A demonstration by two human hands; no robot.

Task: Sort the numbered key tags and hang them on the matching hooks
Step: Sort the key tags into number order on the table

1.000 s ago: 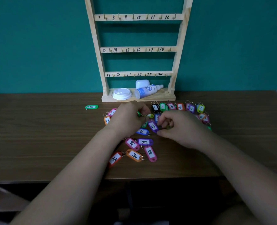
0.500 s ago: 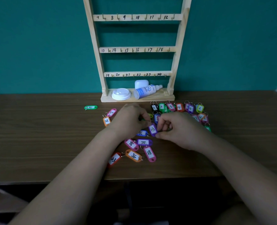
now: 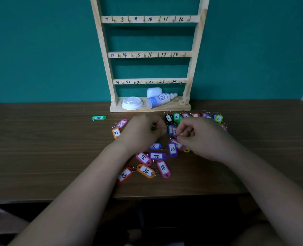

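Observation:
A wooden hook rack stands at the back of the table, with rows numbered 7 to 24 in view and nothing hanging on them. Several coloured key tags lie before it: purple 13, pink 18, orange 24, red 23, orange 21, black 1, green 2. My left hand curls round a small green tag, mostly hidden. My right hand pinches a pink tag beside the 13. Another pink tag, 7, lies between my hands.
A white cup lid, a spray bottle and a white box sit on the rack's base. One green tag lies apart at the left. The table's front edge runs just below my forearms.
My right hand has moved up and right off the purple 13 tag, which now lies fully in view. My left hand has shifted slightly away from me.

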